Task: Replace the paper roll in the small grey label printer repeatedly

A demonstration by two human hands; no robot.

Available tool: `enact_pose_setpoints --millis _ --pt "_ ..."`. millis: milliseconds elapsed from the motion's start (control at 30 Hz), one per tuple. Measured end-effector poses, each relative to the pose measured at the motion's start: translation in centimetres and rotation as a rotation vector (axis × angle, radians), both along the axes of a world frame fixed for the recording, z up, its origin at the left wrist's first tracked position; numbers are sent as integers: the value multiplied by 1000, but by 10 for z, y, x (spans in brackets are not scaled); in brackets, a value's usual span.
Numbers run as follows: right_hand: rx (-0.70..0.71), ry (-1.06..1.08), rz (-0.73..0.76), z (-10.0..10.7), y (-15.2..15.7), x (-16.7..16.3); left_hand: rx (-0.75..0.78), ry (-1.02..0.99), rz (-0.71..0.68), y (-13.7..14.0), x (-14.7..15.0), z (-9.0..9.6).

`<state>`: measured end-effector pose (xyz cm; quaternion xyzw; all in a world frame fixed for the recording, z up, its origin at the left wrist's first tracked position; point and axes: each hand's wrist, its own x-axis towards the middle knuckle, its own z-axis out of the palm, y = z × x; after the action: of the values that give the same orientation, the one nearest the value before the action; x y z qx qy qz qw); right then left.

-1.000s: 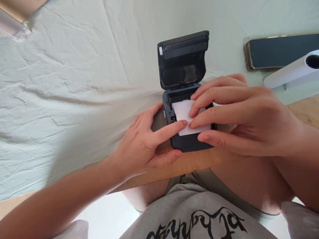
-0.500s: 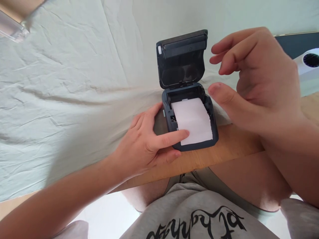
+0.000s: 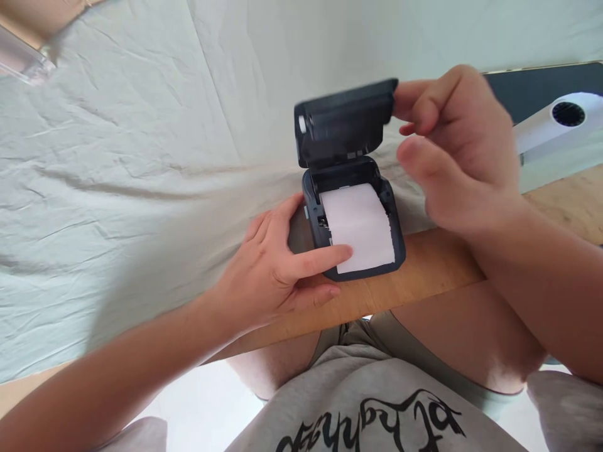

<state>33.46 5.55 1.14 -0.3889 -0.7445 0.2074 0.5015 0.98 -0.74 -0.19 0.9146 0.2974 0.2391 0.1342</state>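
Note:
A small dark thermal printer [image 3: 398, 242] sits near the table's front edge, its hinged lid [image 3: 346, 129] raised and tilted back. White paper [image 3: 360, 220] lies in the bay, with its loose end over the front. My left hand [image 3: 276, 263] holds the printer from the left, one finger pressing on the paper and another by the front edge. At the lid's upper right corner, fingertips of my right hand [image 3: 464, 141] touch from behind. That hand's thumb stays apart, and some of its fingertips are hidden by the lid.
A wrinkled pale cloth [image 3: 155, 157] covers most of the table, with a bare wooden edge [image 3: 405, 267] in front. To the right lie a white object with a round dark end [image 3: 568, 114] and a dark flat panel [image 3: 541, 85]. A clear plastic piece [image 3: 28, 63] is at upper left.
My right hand has moved left and reached the lid, which has tipped slightly forward. The printer has shifted a little left in view. My left hand keeps its place on it.

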Motion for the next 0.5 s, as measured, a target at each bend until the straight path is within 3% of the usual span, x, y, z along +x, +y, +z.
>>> enact_pose_setpoints --millis 133,233,300,367,500 --pt "29 -41 -7 7 -8 3 -51 12 -22 4 -4 6" --pt "-76 -123 -17 17 -16 0 -91 61 -80 6 -6 9" --pt "-110 -151 26 19 -17 0 -72 40 -47 6 -5 9" --pt "-140 -194 69 17 -13 2 -59 8 -2 6 -5 9" --pt "-291 -208 160 11 -5 10 -134 11 -63 7 -9 9"
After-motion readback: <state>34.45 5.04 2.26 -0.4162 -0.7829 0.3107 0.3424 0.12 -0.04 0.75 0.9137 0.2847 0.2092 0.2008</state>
